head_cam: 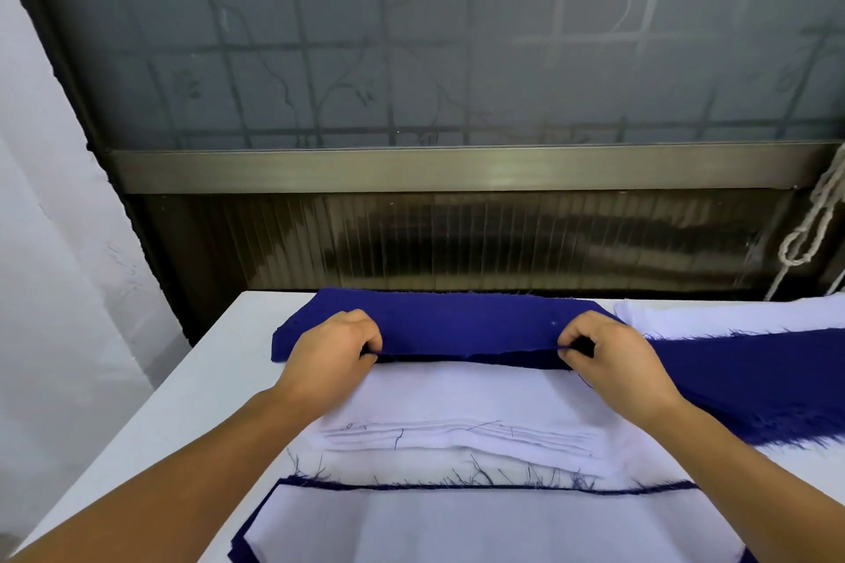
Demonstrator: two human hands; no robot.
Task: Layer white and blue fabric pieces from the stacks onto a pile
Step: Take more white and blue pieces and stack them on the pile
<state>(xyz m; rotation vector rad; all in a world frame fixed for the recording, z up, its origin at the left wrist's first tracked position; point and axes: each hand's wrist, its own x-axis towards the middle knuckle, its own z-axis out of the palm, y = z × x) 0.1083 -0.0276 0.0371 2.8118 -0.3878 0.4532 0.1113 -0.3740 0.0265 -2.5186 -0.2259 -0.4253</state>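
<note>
A blue fabric piece (462,325) lies across the far part of the white table (219,361), its near edge lifted. My left hand (331,354) pinches that edge on the left, and my right hand (608,357) pinches it on the right. Under and in front of the edge lies a stack of white fabric pieces (457,407) with frayed blue threads. Nearest to me is a pile (480,521) with a white piece on top and a blue piece showing round its rim.
More blue fabric (750,384) spreads over the table at the right, with white fabric (731,315) behind it. A window with a metal sill (457,171) stands behind the table. A rope (809,233) hangs at the far right. A white curtain (55,242) hangs left.
</note>
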